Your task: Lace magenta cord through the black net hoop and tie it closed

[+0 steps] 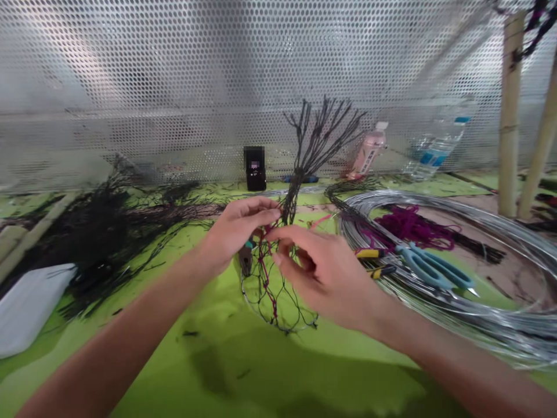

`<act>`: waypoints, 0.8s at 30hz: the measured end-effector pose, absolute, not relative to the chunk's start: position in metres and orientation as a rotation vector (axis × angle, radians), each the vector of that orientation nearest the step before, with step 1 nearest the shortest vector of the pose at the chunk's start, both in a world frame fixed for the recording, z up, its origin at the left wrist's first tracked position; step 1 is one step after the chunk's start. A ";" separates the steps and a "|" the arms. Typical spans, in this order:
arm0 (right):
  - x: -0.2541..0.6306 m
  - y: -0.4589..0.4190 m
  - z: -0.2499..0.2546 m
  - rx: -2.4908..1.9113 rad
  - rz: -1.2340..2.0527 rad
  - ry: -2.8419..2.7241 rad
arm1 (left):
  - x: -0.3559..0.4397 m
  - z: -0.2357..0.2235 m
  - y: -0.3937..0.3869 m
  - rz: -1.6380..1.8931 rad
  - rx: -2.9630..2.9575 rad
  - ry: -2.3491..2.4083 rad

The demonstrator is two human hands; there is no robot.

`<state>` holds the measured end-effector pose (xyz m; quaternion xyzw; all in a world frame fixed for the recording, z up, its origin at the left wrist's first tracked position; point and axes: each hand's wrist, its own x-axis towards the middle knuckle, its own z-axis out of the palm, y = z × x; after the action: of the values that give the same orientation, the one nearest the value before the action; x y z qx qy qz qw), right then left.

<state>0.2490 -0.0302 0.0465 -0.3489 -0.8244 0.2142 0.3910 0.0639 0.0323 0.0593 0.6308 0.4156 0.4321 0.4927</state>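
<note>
Bright green covers the table [209, 360], with small black scraps on it. Just past the near edge, a black string net [275, 307] sits on the green with its wire ring at the bottom. The ring probably helps it keep a round shape. A pink cord [266, 278] runs up one side.

Both hands are at the top of the net, maybe so one can steady it while the other works the cord. On the left hand [241, 226], the thumb and first finger lie close together by the strings, but I can't tell if they pinch one. On the right hand [324, 261], the fingers are curled and the tips look a little apart. Any thread there is too thin to see.

Pliers [246, 259] lie behind the net, partly hidden. To the right, blue scissors [429, 267] rest on a big wire coil [491, 322], perhaps to be easy to grab. The coil is cut off by the picture's edge. At left, a white thing [35, 307] is cut off too.

Farther back, a black device [256, 174] stands before the holey metal wall [174, 87]; its screen is blurry.
</note>
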 end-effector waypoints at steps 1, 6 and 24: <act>0.245 -0.024 0.042 -0.908 0.534 -2.059 | 0.064 0.060 0.032 1.053 1.529 1.003; 0.247 0.003 0.027 -0.973 0.503 -1.935 | 0.060 0.060 0.032 1.056 1.544 0.974; 0.270 0.004 0.040 -1.103 0.790 -2.160 | 0.052 0.053 0.042 1.154 1.643 1.070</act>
<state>0.2700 0.0042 0.0402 -0.4136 -0.8101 0.2963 0.2912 0.0520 0.0425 0.0534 0.6554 0.4268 0.4604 0.4199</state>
